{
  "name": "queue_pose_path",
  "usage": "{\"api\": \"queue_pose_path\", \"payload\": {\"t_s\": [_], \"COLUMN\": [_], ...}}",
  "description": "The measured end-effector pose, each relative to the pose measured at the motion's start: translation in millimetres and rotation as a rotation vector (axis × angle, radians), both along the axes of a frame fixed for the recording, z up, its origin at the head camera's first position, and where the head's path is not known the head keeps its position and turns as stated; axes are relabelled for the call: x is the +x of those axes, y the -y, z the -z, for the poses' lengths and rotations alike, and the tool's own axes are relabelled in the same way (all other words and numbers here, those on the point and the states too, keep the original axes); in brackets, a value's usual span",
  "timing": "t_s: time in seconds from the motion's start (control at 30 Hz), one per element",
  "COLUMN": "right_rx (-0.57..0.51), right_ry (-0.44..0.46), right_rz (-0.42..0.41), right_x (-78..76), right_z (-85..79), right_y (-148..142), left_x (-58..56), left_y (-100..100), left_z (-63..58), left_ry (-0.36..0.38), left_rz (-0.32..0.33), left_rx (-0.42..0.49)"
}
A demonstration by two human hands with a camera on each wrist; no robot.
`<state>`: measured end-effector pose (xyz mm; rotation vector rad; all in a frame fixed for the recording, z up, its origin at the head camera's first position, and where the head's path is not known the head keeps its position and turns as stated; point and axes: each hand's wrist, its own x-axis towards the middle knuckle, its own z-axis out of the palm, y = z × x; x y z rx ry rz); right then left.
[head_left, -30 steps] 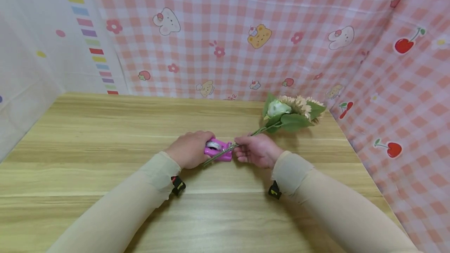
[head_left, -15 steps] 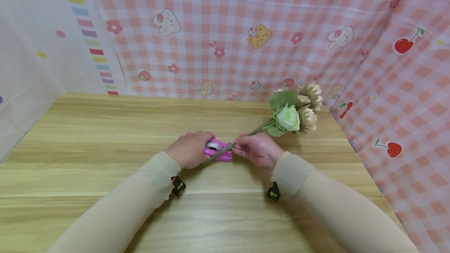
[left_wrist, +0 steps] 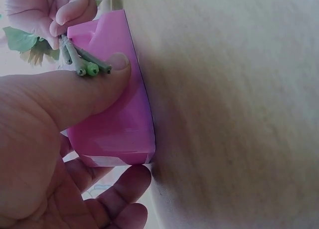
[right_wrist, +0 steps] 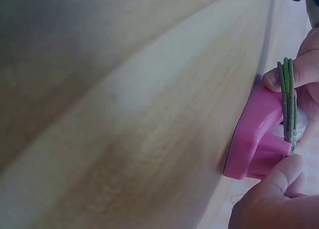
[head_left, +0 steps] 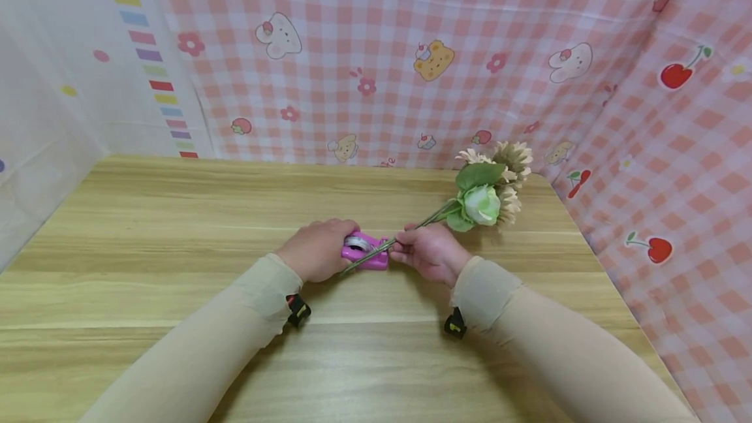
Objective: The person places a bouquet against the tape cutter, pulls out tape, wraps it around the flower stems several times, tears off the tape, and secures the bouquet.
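A pink tape dispenser point(head_left: 373, 258) with a roll of clear tape stands on the table, and my left hand point(head_left: 318, 250) grips its left end, thumb along the near side. My right hand point(head_left: 433, 252) pinches the green stems point(head_left: 437, 213) of a bunch of artificial flowers point(head_left: 483, 204), just right of the dispenser. The stems slant across the dispenser's top, their cut ends point(left_wrist: 92, 68) near my left thumb. In the right wrist view, something shiny, seemingly tape, wraps the stems point(right_wrist: 288, 99) close to my right fingertips. A pale green rose and beige blooms face right.
The wooden table point(head_left: 176, 227) reaches back to a pink checked cloth point(head_left: 376, 70) with cartoon prints. Another checked cloth point(head_left: 675, 214) with cherries hangs along the right side, and a white one point(head_left: 53, 83) along the left.
The bunch has rolled about its stems, so the green rose now shows toward the near side and the blooms sit slightly further left. My right hand turned slightly; the left hand and dispenser stayed put.
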<state>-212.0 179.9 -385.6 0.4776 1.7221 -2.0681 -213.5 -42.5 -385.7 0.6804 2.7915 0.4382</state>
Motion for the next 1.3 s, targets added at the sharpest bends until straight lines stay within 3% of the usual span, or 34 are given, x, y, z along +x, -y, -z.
{"api": "queue_pose_path", "payload": {"t_s": [0.6,0.93,1.3], "right_rx": [-0.016,-0.046,-0.056], "right_ry": [-0.007,0.052,0.049], "right_rz": [-0.028,-0.062,-0.015], "right_x": [1.4,-1.7,-0.7], "right_z": [-1.3,-9.7,-5.1], "right_y": [2.5,-0.7,0.1], "left_x": [0.4,-0.6,0.2], "left_y": [0.2,-0.5,-0.2], "left_z": [0.1,0.4,-0.4], "left_ry": [-0.010,-0.002,0.011], "left_rz": [0.005,0.005,-0.002], "left_rx": [0.012,0.003,-0.003]}}
